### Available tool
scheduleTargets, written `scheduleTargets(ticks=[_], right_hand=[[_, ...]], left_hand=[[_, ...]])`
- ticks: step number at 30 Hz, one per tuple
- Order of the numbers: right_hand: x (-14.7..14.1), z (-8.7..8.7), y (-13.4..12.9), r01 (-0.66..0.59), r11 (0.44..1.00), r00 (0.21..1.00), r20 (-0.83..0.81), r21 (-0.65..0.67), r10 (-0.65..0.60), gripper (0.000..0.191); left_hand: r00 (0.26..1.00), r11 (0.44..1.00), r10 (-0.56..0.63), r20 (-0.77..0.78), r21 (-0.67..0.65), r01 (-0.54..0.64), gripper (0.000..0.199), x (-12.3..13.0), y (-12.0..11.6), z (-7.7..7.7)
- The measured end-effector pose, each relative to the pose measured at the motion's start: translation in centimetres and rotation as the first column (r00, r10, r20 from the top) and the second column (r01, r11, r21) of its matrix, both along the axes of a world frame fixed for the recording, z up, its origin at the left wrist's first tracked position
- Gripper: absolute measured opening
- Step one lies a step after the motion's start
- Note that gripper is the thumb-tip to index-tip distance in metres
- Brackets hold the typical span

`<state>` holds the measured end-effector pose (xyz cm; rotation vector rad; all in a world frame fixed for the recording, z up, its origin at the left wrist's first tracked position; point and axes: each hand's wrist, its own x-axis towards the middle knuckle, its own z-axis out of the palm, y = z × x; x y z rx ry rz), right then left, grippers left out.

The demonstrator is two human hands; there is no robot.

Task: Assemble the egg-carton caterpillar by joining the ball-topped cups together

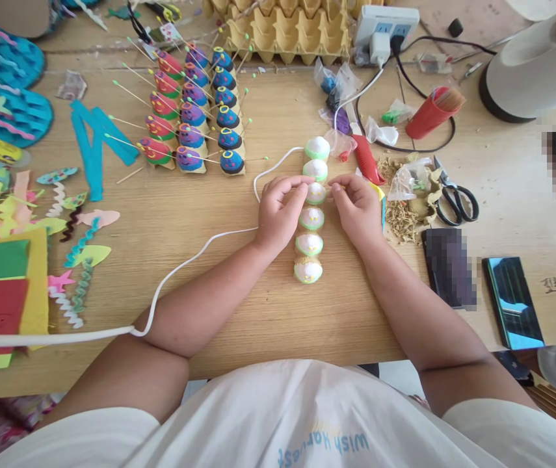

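A strip of egg-carton cups [311, 219] stands upright on the table, running away from me. Its domes are white with pale green rims, and several carry tiny yellow dots. My left hand [282, 211] is curled at the strip's left side, its thumb and index finger against the second and third cups from the far end. On the other side, my right hand [358, 208] is closed in a pinch beside the third cup, just apart from it. Whatever its fingertips hold is too small to make out.
Three rows of painted carton cups [190, 133] with pins stand back left. A white cable [180, 260] crosses my left arm. Paper cutouts [2, 208] lie left. Scissors [456, 195], phones [514, 302], a red cup [428, 114] and clay bags [341, 91] are to the right.
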<state>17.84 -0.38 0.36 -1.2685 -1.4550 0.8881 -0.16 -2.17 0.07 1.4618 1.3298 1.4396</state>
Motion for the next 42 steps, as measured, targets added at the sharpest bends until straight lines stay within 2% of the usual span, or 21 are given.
scheduleTargets(ticks=[6,11,16,24,32,37,42], right_hand=[[0.1,-0.4,0.1,0.003,1.0,0.996,-0.087,0.028,0.0,0.028],[0.0,-0.3,0.1,0.003,0.999,0.991,-0.135,0.039,0.003,0.044],[-0.2,0.5,-0.3,0.011,1.0,0.986,-0.169,0.021,-0.008,0.054],[-0.2,1.2,-0.9,0.022,0.999,0.997,-0.075,0.044,-0.018,0.066],[-0.5,1.2,-0.8,-0.063,0.997,0.981,-0.179,0.038,0.069,0.063],[-0.3,1.2,-1.0,-0.05,0.999,0.992,-0.118,0.021,0.052,0.066],[-0.1,1.6,-1.2,-0.086,0.996,0.995,-0.047,0.009,0.086,0.072]], left_hand=[[1.0,0.999,-0.011,0.029,-0.032,0.012,0.028,-0.2,0.2,-0.3],[1.0,1.0,-0.003,0.018,-0.015,0.004,0.032,-0.3,0.4,-0.7],[1.0,1.0,0.003,-0.019,0.003,-0.003,0.037,-0.3,0.1,-0.1],[1.0,1.0,-0.017,-0.006,-0.006,0.017,0.04,-0.2,-0.1,0.5],[0.994,0.996,-0.064,-0.091,0.054,0.069,0.042,-0.3,-0.4,1.3],[0.991,0.995,-0.076,-0.109,0.055,0.083,0.044,-0.3,-0.4,1.5],[0.978,0.981,-0.1,-0.185,0.143,0.127,0.041,-0.2,-0.7,1.7]])
